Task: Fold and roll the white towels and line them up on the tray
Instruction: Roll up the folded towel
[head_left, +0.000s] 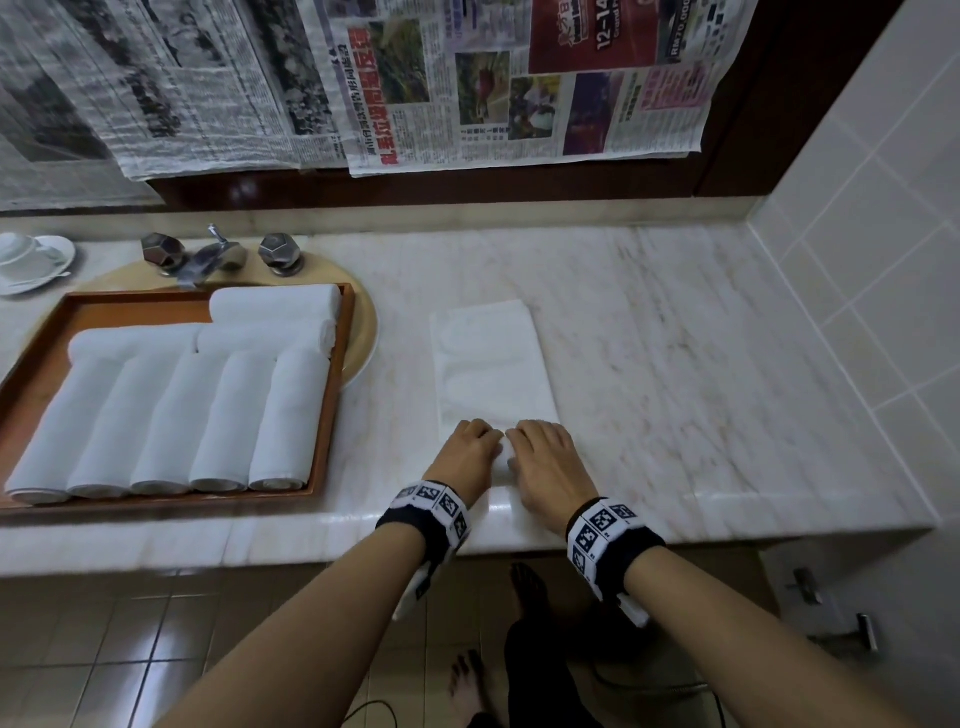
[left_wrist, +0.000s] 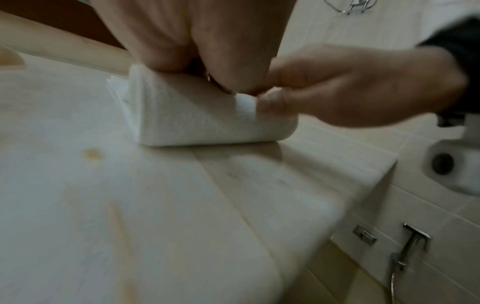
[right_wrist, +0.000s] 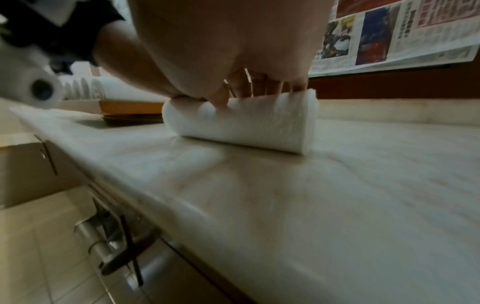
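Observation:
A white towel (head_left: 491, 358) folded into a long strip lies on the marble counter, running away from me. Its near end is wound into a short roll (left_wrist: 207, 121) (right_wrist: 249, 125). My left hand (head_left: 467, 449) and right hand (head_left: 545, 457) sit side by side on that roll, fingers curled over its top and thumbs tucked at the near side. Left of them stands a brown wooden tray (head_left: 332, 395) holding several finished white rolls (head_left: 166, 415), most in a row, others laid crosswise behind.
A tap with two faceted knobs (head_left: 218, 254) stands behind the tray, a white cup and saucer (head_left: 28, 260) at far left. Newspaper (head_left: 415, 83) hangs on the back wall. A tiled wall (head_left: 857, 312) bounds the counter on the right.

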